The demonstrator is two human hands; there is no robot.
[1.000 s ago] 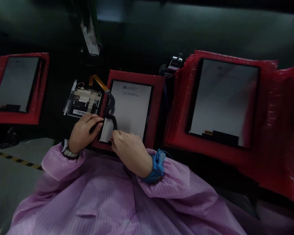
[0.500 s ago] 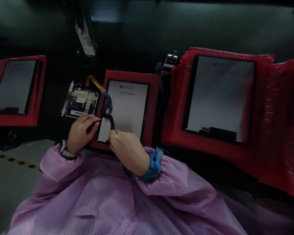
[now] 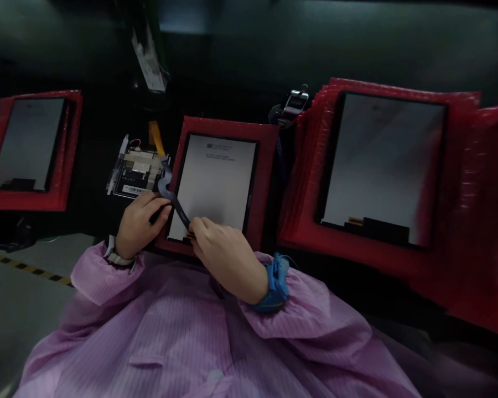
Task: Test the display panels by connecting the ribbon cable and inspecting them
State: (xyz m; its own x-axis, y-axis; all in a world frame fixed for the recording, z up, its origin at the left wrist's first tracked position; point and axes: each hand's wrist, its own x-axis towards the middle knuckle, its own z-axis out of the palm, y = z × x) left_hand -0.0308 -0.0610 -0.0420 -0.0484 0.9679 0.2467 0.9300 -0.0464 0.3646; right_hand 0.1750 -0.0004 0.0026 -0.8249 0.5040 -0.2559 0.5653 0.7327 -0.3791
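Observation:
A display panel [image 3: 218,177] with a pale back lies on a red bubble-wrap sheet [image 3: 232,126] in front of me. My right hand [image 3: 228,251] is closed on the lower end of a dark flat ribbon cable [image 3: 178,209], over the panel's bottom edge. The fingers hide the cable's tip and the small connector there. My left hand [image 3: 141,224] is beside the panel's left edge, thumb and index tips together near the cable; whether anything is between them is hidden. The cable runs up into an orange flex strip [image 3: 156,138] by a circuit board assembly [image 3: 139,168].
At right, another display panel [image 3: 382,171] lies on a thick stack of red bubble wrap [image 3: 307,215]. A third panel [image 3: 29,143] rests on red sheets at left. A small clipped metal device [image 3: 295,104] stands behind. A white-labelled post [image 3: 149,63] rises at the back.
The ribbon cable has swung left off the panel's upper part and is straighter near my right hand. My right hand has shifted slightly right. The whole view has also drifted a little.

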